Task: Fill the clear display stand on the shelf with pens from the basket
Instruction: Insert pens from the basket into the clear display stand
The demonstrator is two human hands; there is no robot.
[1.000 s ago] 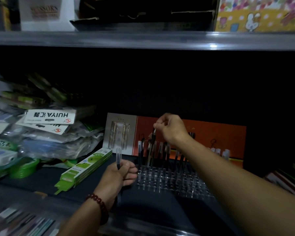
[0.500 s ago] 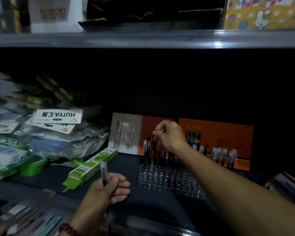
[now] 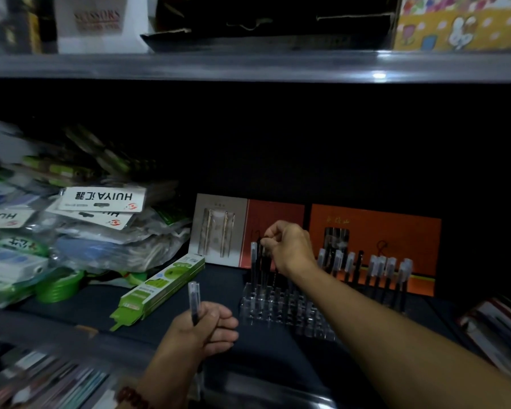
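Right hand [image 3: 289, 246] far forward, fingertips in a pinch; left hand [image 3: 202, 329] low (fingers curled)

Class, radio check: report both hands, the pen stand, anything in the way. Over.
Left hand grips spare pen upright. Right hand pinches pen at clear stand, back row. Front holes empty, nothing blocking.

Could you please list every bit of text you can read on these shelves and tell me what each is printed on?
"HUIYA" plus Chinese characters, upside down: white header card on a clear plastic packet.
"SCISSORS", faint and blurred: white box on the upper shelf.
Too blurred to read: gold characters on the orange backing card; print on the long green box.
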